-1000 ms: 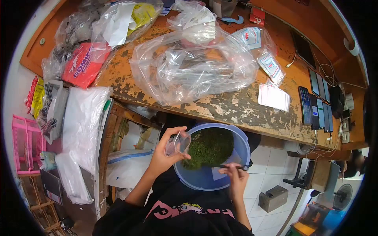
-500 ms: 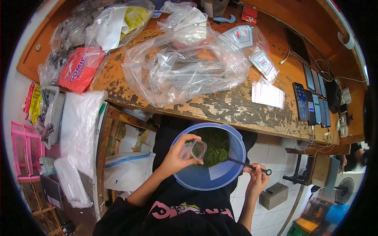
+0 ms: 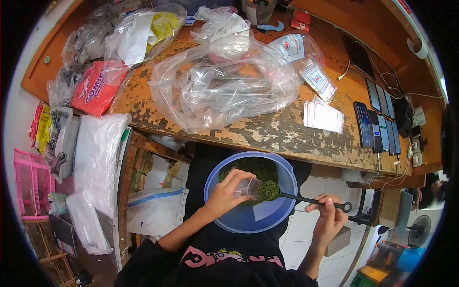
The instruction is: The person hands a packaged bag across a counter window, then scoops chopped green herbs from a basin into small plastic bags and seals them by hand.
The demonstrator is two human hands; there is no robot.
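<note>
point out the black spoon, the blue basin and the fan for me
black spoon [image 3: 298,196]: head view, on its handle
blue basin [image 3: 286,180]: head view, on the bare inner wall at image right
fan [image 3: 420,231]: head view, on the middle of its grille

A small transparent plastic cup [image 3: 249,189] tips sideways over a round blue tub [image 3: 235,219], its mouth facing the heaped end of a long black spoon [image 3: 311,198]. The spoon's ring-tipped handle extends past the tub's rim. Fine green crumbly material [image 3: 269,191] piles on the spoon and covers part of the tub's floor.
</note>
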